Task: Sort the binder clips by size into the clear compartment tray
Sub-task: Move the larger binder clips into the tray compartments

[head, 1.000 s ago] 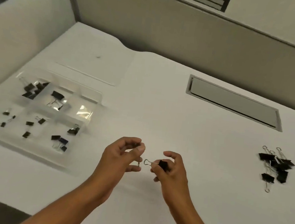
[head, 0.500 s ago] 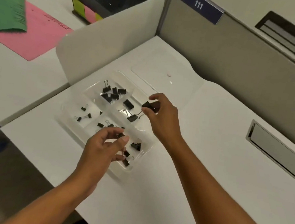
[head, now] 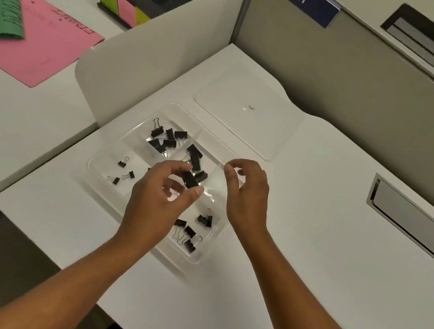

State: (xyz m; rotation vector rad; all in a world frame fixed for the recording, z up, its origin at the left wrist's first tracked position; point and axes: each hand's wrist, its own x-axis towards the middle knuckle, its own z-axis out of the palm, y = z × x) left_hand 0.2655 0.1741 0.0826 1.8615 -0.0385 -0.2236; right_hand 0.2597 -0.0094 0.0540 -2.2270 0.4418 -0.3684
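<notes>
The clear compartment tray (head: 92,166) lies on the white desk, with black binder clips sorted into its sections. Several clips (head: 166,139) fill the back left section. A few larger ones (head: 195,158) lie in the back middle, small ones (head: 121,172) in the front left, and several more (head: 191,233) in the front right. My left hand (head: 156,200) hovers over the tray's middle and pinches a black binder clip (head: 190,179) between thumb and forefinger. My right hand (head: 246,195) hangs over the tray's right side, fingers loosely curled and holding nothing.
A clear lid (head: 247,108) lies flat behind the tray. A low white divider (head: 152,55) stands to the left, with pink paper (head: 39,44) and a green folder (head: 1,1) beyond it. A metal cable slot (head: 408,223) is set into the desk at the right.
My right hand has let go of its clip over the back middle section and drawn back to the right. My left hand has moved up over the tray's middle.
</notes>
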